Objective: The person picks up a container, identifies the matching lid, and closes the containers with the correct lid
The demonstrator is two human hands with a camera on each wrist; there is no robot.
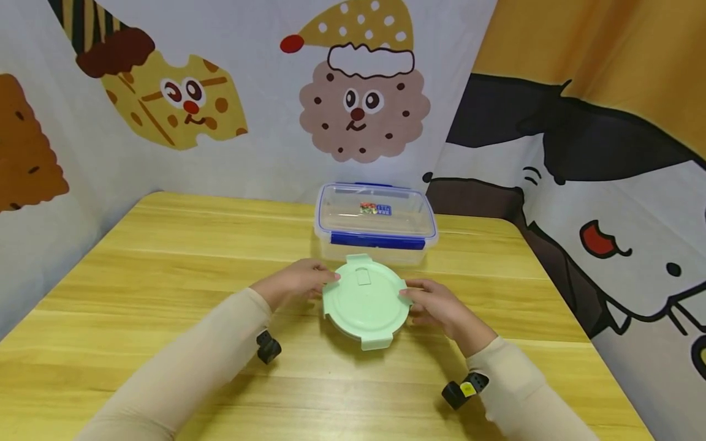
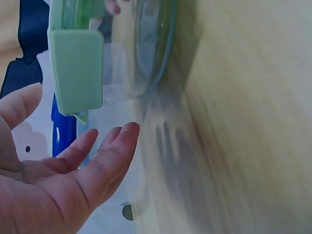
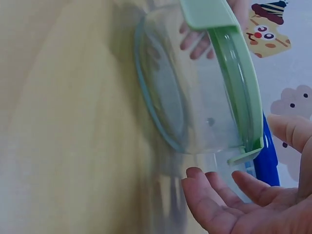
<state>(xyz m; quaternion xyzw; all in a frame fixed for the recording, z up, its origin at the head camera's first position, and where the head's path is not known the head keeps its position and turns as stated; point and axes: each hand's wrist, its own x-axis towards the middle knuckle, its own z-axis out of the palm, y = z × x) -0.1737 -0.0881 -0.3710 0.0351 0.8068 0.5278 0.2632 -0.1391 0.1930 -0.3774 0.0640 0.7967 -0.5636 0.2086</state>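
Observation:
A round, clear food container with a light green snap lid (image 1: 365,300) sits on the wooden table (image 1: 182,263) between both hands. Its see-through bowl (image 3: 195,92) shows below the lid in the right wrist view. One green side flap (image 3: 243,157) sticks out at an angle there. My left hand (image 1: 298,282) is at the lid's left edge; the left wrist view shows its fingers (image 2: 105,163) spread, with a gap to the bowl. On the opposite side is my right hand (image 1: 438,306), its fingers (image 3: 207,200) loosely bent and apart from the bowl.
Directly behind the round container stands a clear rectangular box (image 1: 377,220) with blue clips. A printed cloth (image 1: 265,165) hangs behind the table. Dark wrist cameras (image 1: 268,348) sit on both sleeves.

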